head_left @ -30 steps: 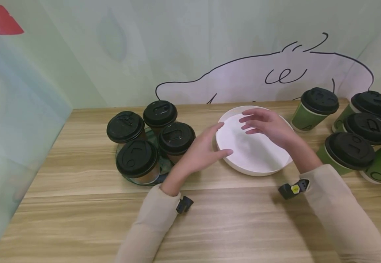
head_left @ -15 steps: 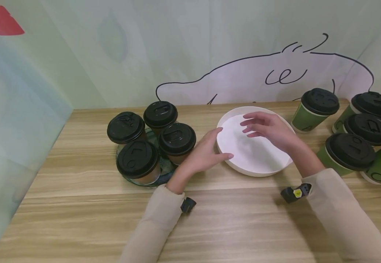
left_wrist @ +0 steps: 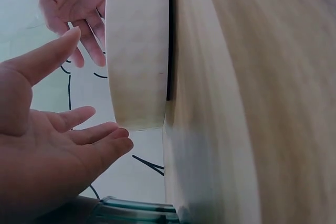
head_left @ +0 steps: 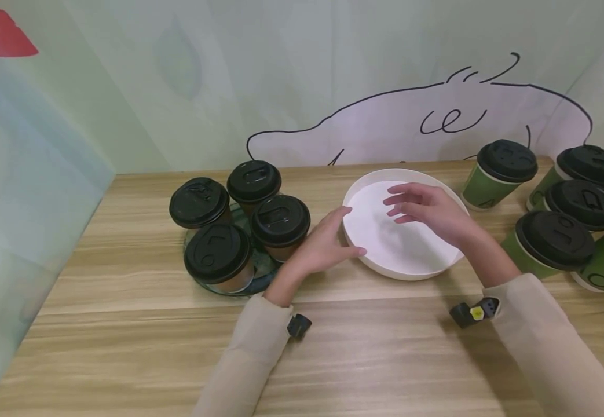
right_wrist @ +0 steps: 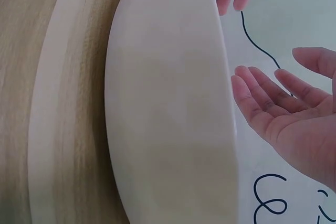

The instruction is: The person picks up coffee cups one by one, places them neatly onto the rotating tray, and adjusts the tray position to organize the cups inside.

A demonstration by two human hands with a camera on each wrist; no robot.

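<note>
A round white tray with a low rim [head_left: 406,274] lies on the wooden table. My left hand [head_left: 325,243] is at the tray's left side, thumb and fingers spread apart, fingertips right at the rim. In the left wrist view that hand [left_wrist: 58,145] has its fingers by the tray's outer wall [left_wrist: 137,51]. My right hand [head_left: 427,211] hovers over the tray's right half, fingers loosely bent and holding nothing. The right wrist view shows this hand [right_wrist: 294,108] palm up in that picture, beside the tray's rim [right_wrist: 231,129].
Several black-lidded brown cups [head_left: 218,255] stand on a round glass plate [head_left: 241,217] to the left, close to my left wrist. Green cups with black lids [head_left: 494,176] cluster at the right, near my right forearm. A printed wall covering [head_left: 302,75] rises behind the table [head_left: 364,359].
My left hand has shifted slightly to the right and toward me. The right hand has drifted a little right and nearer. Tray and cups have stayed in place.
</note>
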